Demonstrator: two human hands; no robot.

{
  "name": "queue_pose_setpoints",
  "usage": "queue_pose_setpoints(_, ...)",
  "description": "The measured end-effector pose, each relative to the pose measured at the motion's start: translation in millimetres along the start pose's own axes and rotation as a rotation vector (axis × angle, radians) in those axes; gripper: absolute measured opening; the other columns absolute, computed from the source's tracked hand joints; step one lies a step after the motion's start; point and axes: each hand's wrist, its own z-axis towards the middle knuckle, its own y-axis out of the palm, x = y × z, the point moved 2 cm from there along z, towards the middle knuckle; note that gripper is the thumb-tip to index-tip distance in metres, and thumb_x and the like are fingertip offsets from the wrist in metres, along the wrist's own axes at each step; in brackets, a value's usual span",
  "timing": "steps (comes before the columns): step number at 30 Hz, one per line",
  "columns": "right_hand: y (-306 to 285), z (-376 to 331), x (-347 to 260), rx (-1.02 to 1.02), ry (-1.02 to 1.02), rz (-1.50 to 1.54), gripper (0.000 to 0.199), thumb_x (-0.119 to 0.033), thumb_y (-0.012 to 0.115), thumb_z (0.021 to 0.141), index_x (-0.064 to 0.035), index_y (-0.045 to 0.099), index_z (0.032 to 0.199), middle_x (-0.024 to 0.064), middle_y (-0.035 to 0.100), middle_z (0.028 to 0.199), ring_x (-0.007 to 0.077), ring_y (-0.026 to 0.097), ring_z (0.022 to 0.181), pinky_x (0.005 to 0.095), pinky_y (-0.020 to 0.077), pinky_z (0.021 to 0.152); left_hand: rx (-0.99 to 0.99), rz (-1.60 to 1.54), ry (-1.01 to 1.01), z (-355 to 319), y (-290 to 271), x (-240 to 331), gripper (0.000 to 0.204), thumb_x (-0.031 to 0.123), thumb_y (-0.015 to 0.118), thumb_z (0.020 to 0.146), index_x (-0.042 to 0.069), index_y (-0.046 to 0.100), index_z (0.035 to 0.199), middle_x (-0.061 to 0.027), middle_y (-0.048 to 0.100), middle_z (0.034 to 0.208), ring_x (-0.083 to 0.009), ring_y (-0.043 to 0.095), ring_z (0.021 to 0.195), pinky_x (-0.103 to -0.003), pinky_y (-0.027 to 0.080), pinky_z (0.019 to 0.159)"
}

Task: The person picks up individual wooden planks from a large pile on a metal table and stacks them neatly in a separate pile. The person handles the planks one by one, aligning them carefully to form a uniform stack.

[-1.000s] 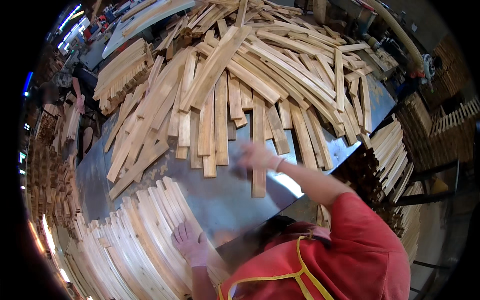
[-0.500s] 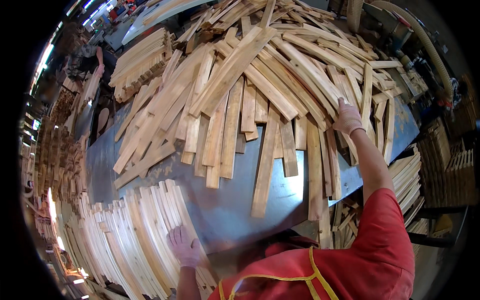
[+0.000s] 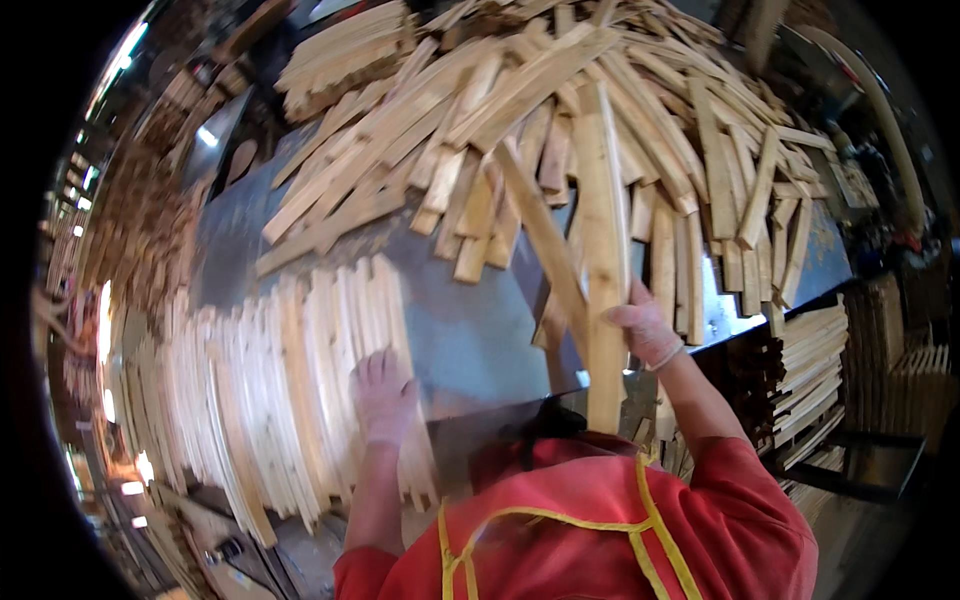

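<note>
A long pale wooden board [image 3: 604, 240] slants down from the heap toward my body. My gloved right hand [image 3: 645, 328] grips its right edge near the close end, thumb over its face. Another board [image 3: 545, 240] crosses beside it on the left. At the lower left, my gloved left hand [image 3: 384, 397] lies flat, fingers slightly spread, on the right end of a row of boards [image 3: 290, 370] packed side by side. A large loose heap of boards [image 3: 480, 110] fans across the metal table [image 3: 465, 345], its upper layers hiding those beneath.
A neat stack of boards [image 3: 345, 55] stands at the far left of the table. Under the table's right edge is another stack [image 3: 812, 370], beside a dark metal frame [image 3: 880, 465]. A ribbed hose [image 3: 880, 110] bends down at the far right.
My right hand has come down and left from the heap's right side, drawing a board toward me. My left hand stays on the row. The view has shifted, and the co-worker is no longer visible.
</note>
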Motion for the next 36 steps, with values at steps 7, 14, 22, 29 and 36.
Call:
queue_pose_setpoints(7, 86, 1, 148, -0.034, 0.337, -0.327, 0.071, 0.004, 0.067, 0.081, -0.0013, 0.051, 0.149, 0.0078, 0.069, 0.102, 0.0195, 0.064, 0.085, 0.0337, 0.0552, 0.078, -0.183, -0.557, -0.068, -41, 25, 95, 0.088, 0.055, 0.068, 0.094, 0.011, 0.039, 0.164, -0.0177, 0.041, 0.166, -0.0407, 0.043, 0.149, -0.049, 0.035, 0.124)
queue_pose_setpoints(14, 119, -24, 190, 0.043, 0.287, -0.330, 0.070, 0.007, 0.063, 0.083, -0.0019, 0.050, 0.151, 0.0123, 0.071, 0.112, 0.0231, 0.066, 0.097, 0.0352, 0.0554, 0.088, -0.497, -0.749, -0.391, -23, 3, 107, 0.110, 0.051, 0.084, 0.084, 0.017, 0.024, 0.169, -0.0235, 0.041, 0.166, -0.0445, 0.048, 0.147, -0.049, 0.044, 0.119)
queue_pose_setpoints(22, 114, -24, 168, 0.070, 0.160, -0.508, 0.077, 0.002, 0.062, 0.087, -0.0031, 0.039, 0.160, 0.0140, 0.072, 0.122, 0.0227, 0.069, 0.103, 0.0348, 0.0564, 0.091, -0.478, -1.253, -0.544, -27, 36, 123, 0.086, 0.033, 0.085, 0.087, 0.008, 0.045, 0.159, -0.0193, 0.071, 0.131, -0.0333, 0.068, 0.122, -0.040, 0.052, 0.105)
queue_pose_setpoints(29, 106, -19, 165, -0.058, 0.173, -0.577, 0.082, -0.019, 0.067, 0.093, -0.0045, 0.030, 0.164, 0.0234, 0.073, 0.121, 0.0298, 0.072, 0.106, 0.0378, 0.0565, 0.094, -0.145, -1.631, -0.633, -49, 13, 126, 0.048, 0.013, 0.076, 0.089, 0.001, 0.069, 0.136, -0.0113, 0.077, 0.112, -0.0206, 0.070, 0.098, -0.035, 0.054, 0.092)
queue_pose_setpoints(36, 169, -17, 137, -1.023, 0.433, -1.569, 0.088, -0.042, 0.076, 0.088, -0.0011, 0.035, 0.154, 0.0301, 0.069, 0.126, 0.0475, 0.068, 0.114, 0.0519, 0.0533, 0.102, -0.255, -0.635, -0.680, -18, 21, 109, 0.100, 0.050, 0.076, 0.089, 0.008, 0.029, 0.166, -0.0258, 0.058, 0.146, -0.0462, 0.063, 0.126, -0.052, 0.052, 0.106)
